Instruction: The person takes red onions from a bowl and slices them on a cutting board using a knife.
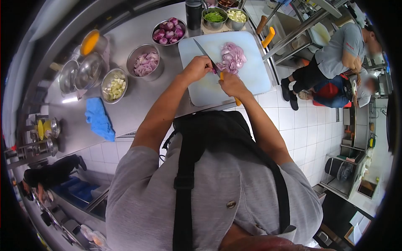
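Note:
My right hand [233, 84] is wrapped round the yellow handle of a kitchen knife [204, 51], its blade pointing up and left across the white cutting board [197, 90]. On the blade's left side, my left hand [198, 69] has its fingers curled in a pinch on a small piece of red onion [215, 71], mostly hidden by fingers and blade. Just beyond the knife, a heap of sliced red onion [233, 56] lies on the board.
Left of the board stand bowls of whole peeled onions [169, 30], sliced onion [145, 63] and pale chopped pieces [114, 86]. A blue cloth [99, 118] lies by the counter's edge. Behind the board are a black bottle [194, 14] and chopped greens [214, 16]. People [341, 50] are at right.

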Demonstrator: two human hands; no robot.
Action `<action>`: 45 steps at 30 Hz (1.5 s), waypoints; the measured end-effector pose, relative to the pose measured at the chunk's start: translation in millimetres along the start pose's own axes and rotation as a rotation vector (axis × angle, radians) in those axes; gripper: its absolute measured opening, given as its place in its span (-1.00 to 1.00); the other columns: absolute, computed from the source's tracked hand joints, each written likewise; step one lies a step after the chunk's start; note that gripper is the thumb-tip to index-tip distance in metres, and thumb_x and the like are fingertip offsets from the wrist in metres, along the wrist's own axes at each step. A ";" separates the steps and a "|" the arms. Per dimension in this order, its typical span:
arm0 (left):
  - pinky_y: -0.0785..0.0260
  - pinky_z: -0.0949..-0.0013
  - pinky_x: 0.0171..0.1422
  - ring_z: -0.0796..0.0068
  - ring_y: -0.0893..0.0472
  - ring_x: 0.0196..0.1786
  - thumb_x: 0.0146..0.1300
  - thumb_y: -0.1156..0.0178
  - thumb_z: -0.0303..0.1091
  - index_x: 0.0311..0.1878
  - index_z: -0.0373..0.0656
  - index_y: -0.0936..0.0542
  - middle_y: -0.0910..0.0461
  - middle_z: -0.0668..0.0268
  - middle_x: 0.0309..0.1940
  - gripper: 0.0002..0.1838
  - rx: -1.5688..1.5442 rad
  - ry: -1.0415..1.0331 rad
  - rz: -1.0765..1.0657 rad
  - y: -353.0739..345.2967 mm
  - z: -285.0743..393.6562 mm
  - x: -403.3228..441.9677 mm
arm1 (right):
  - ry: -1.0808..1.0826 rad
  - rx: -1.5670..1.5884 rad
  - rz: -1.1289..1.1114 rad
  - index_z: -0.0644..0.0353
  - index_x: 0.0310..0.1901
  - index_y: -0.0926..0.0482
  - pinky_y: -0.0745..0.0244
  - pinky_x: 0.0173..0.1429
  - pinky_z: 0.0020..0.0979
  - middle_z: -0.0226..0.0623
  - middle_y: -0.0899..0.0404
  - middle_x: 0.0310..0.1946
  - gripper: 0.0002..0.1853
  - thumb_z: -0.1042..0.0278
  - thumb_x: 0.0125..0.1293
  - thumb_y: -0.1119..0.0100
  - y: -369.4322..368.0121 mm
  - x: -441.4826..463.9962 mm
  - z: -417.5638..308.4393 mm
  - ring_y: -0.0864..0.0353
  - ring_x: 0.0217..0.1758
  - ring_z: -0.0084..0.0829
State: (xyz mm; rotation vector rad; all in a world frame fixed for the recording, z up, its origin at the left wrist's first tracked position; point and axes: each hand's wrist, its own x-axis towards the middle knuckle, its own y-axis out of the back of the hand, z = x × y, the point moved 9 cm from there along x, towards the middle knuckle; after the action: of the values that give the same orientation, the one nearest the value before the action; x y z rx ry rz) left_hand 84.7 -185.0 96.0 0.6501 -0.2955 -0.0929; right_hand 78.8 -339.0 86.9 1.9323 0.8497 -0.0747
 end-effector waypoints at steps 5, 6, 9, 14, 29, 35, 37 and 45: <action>-0.55 0.17 -0.11 0.12 -0.72 -0.23 0.18 -0.48 -0.61 -0.28 -0.29 -0.71 -0.70 0.13 -0.27 -0.89 -0.032 0.017 0.030 -0.8 -1.0 -4.6 | 0.021 -0.048 0.060 0.41 0.27 -0.40 -0.59 0.24 0.16 0.34 -0.73 -0.05 -0.54 0.22 0.52 -0.10 -13.1 6.7 6.1 -0.74 0.10 0.30; -0.54 0.17 -0.10 0.12 -0.72 -0.23 0.19 -0.48 -0.61 -0.28 -0.29 -0.70 -0.70 0.13 -0.27 -0.89 -0.040 0.027 0.027 -0.9 -0.8 -5.1 | -0.001 -0.026 0.031 0.41 0.27 -0.40 -0.59 0.24 0.17 0.35 -0.73 -0.05 -0.53 0.22 0.52 -0.10 -11.6 3.8 5.1 -0.74 0.11 0.30; -0.54 0.16 -0.10 0.11 -0.72 -0.22 0.19 -0.48 -0.61 -0.28 -0.29 -0.69 -0.70 0.12 -0.26 -0.88 -0.014 0.015 0.022 0.7 -0.2 -3.6 | -0.018 0.007 -0.014 0.41 0.29 -0.39 -0.59 0.25 0.17 0.36 -0.72 -0.05 -0.52 0.22 0.52 -0.10 3.4 -3.5 -3.8 -0.73 0.12 0.31; -0.53 0.15 -0.10 0.11 -0.72 -0.22 0.18 -0.47 -0.61 -0.29 -0.29 -0.67 -0.69 0.12 -0.26 -0.87 -0.008 -0.016 0.040 -1.2 0.1 -6.3 | 0.045 -0.004 0.061 0.41 0.26 -0.40 -0.58 0.25 0.17 0.37 -0.72 -0.06 -0.52 0.22 0.50 -0.16 -25.2 15.5 17.5 -0.73 0.12 0.31; -0.55 0.13 -0.07 0.06 -0.72 -0.19 0.21 -0.42 -0.61 -0.27 -0.29 -0.66 -0.68 0.12 -0.28 -0.90 0.026 -0.039 0.058 1.5 4.7 -7.8 | 0.035 -0.035 -0.017 0.42 0.24 -0.43 -0.57 0.24 0.20 0.35 -0.72 -0.06 -0.55 0.24 0.50 -0.13 19.5 -16.7 -15.5 -0.73 0.11 0.33; -0.56 0.15 -0.10 0.07 -0.72 -0.22 0.21 -0.43 -0.60 -0.27 -0.29 -0.66 -0.67 0.11 -0.28 -0.89 0.040 -0.060 0.095 2.1 6.2 -12.0 | 0.014 -0.010 0.061 0.42 0.23 -0.44 -0.59 0.17 0.19 0.36 -0.72 -0.06 -0.55 0.19 0.54 -0.11 -22.2 13.1 11.3 -0.75 0.06 0.30; -0.56 0.16 -0.12 0.08 -0.72 -0.24 0.21 -0.43 -0.60 -0.27 -0.28 -0.66 -0.67 0.11 -0.28 -0.89 0.055 -0.085 0.100 4.2 7.2 -12.9 | 0.026 -0.017 0.059 0.42 0.23 -0.44 -0.60 0.16 0.18 0.37 -0.72 -0.07 -0.55 0.19 0.54 -0.12 -19.7 18.8 11.7 -0.75 0.06 0.28; -0.56 0.15 -0.15 0.09 -0.72 -0.26 0.20 -0.41 -0.61 -0.26 -0.27 -0.64 -0.66 0.11 -0.29 -0.88 0.095 -0.064 0.106 4.2 3.8 -15.0 | -0.008 0.024 -0.038 0.41 0.17 -0.48 -0.61 0.14 0.16 0.28 -0.75 -0.20 -0.59 0.20 0.54 -0.13 17.3 -12.2 -13.6 -0.79 0.01 0.21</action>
State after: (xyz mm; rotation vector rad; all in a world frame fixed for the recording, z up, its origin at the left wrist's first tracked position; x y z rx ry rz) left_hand 69.2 -181.3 97.8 0.7250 -0.3969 0.0021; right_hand 75.7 -339.2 111.8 1.9369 0.8838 -0.1154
